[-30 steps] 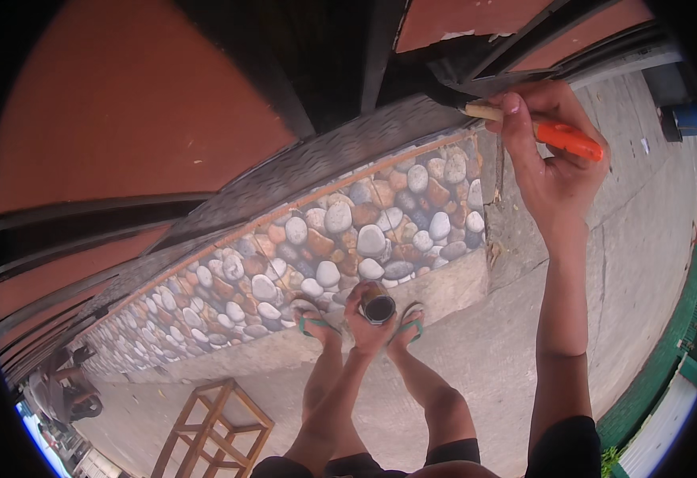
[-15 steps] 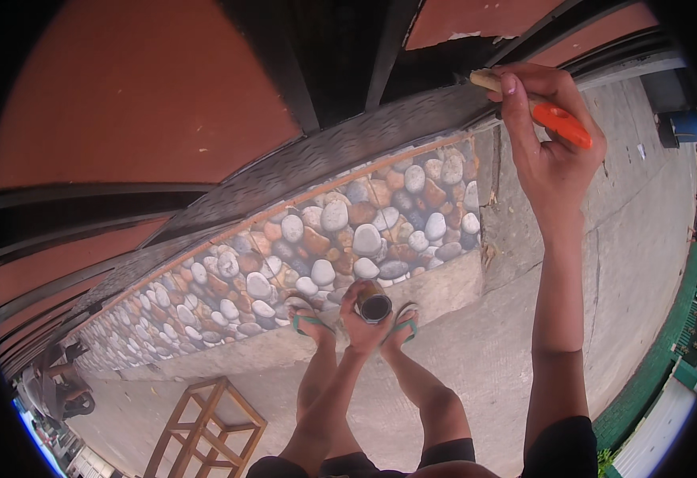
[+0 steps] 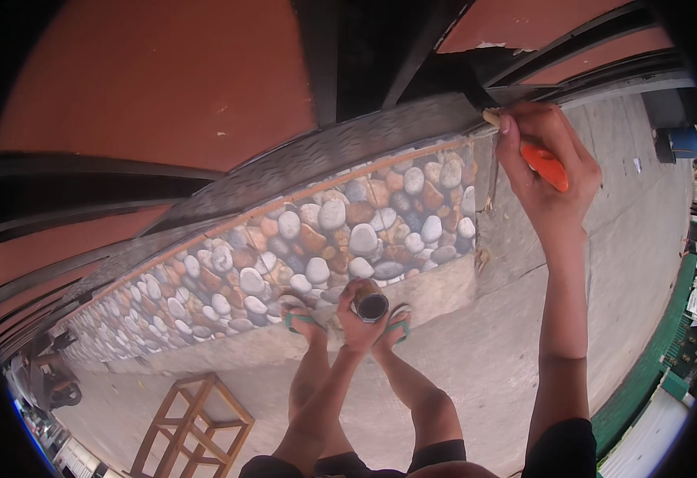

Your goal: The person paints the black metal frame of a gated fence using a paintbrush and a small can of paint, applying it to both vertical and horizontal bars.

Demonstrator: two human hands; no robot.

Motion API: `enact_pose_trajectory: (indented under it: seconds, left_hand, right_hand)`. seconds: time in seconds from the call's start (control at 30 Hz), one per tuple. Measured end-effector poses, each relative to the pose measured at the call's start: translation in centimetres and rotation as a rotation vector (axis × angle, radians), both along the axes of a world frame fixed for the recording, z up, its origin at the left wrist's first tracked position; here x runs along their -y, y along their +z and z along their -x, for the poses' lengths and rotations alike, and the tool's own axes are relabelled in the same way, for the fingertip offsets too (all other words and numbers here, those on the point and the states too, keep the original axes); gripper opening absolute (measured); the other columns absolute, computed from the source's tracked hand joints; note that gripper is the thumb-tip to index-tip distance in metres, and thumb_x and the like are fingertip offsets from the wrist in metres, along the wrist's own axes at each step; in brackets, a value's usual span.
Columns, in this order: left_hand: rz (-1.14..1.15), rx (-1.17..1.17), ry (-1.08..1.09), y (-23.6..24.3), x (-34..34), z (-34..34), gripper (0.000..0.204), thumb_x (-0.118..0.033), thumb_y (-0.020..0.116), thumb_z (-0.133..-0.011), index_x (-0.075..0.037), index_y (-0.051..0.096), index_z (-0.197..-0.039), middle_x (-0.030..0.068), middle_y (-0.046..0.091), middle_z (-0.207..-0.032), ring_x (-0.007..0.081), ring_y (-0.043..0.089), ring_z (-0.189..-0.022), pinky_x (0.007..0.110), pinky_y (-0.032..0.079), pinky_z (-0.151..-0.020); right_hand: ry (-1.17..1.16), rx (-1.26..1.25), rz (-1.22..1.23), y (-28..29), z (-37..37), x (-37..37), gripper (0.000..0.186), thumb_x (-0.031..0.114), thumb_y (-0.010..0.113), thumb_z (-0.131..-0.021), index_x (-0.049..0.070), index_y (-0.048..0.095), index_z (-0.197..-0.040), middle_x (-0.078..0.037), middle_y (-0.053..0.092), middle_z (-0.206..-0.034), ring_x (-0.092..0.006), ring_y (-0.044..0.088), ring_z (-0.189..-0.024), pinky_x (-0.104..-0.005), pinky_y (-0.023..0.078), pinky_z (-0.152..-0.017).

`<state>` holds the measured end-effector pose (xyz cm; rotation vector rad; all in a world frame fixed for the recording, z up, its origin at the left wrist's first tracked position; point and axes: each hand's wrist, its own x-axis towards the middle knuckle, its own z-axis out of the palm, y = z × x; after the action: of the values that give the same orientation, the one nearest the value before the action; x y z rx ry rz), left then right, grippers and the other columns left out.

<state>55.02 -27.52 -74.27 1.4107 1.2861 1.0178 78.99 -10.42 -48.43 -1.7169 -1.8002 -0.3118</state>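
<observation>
My right hand (image 3: 559, 203) is raised at the upper right, its fingers closed round a paintbrush (image 3: 545, 165) with an orange handle and a pale ferrule. The dark bristles are hard to tell from the black metal frame (image 3: 436, 84) beside them, so contact is unclear. Low in the middle, in front of my feet, my left hand (image 3: 355, 328) grips a small open can (image 3: 370, 305) with a dark inside. Reddish-brown panels (image 3: 165, 88) fill the black frame, and one at the upper right has a ragged lower edge.
A textured grey metal strip (image 3: 348, 137) runs under the frame, above a pebble-patterned tiled step (image 3: 316, 247). Behind to the left stands a wooden stool frame (image 3: 193, 422). Concrete floor (image 3: 627, 215) stretches right to a blue container (image 3: 685, 142). Another person (image 3: 50, 382) is at the far left.
My right hand with the paintbrush has moved down, and the brush points more steeply up. The whole view has shifted a little. My left hand still holds the can near my feet.
</observation>
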Motion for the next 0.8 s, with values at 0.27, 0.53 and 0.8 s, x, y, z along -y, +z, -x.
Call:
enact_pose_trajectory:
  seconds: [0.27,0.53,0.8]
  left_hand:
    - [-0.101,0.048,0.038,-0.8,0.2,-0.7,0.073,-0.003,0.083,-0.061,-0.008,0.037,-0.118,0.0155,0.056,-0.117,0.0347,0.055,-0.119,0.045,0.044,-0.1]
    - [-0.089,0.038,-0.018,-0.7,0.3,0.3,0.077,-0.001,0.079,-0.06,-0.006,0.03,-0.12,0.017,0.049,-0.123,0.0329,0.051,-0.119,0.044,0.04,-0.102]
    - [0.035,0.111,0.035,0.3,0.5,0.9,0.077,-0.001,0.089,-0.048,-0.007,0.039,-0.107,0.015,0.054,-0.122,0.0288,0.054,-0.115,0.041,0.043,-0.099]
  right_hand:
    - [0.2,0.176,0.015,0.1,-0.3,-1.2,0.019,0.006,0.073,-0.08,0.005,0.055,-0.089,-0.005,0.064,-0.094,-0.0217,0.066,-0.076,-0.0306,0.055,-0.062]
    - [0.284,0.413,0.247,2.0,1.3,-0.4,0.021,0.003,0.07,-0.076,0.005,0.053,-0.089,-0.006,0.059,-0.093,-0.0218,0.062,-0.079,-0.0315,0.055,-0.061]
    - [0.262,0.541,0.381,2.4,2.3,0.1,0.023,0.005,0.07,-0.074,0.007,0.054,-0.091,-0.006,0.057,-0.095,-0.0216,0.063,-0.082,-0.0302,0.055,-0.06]
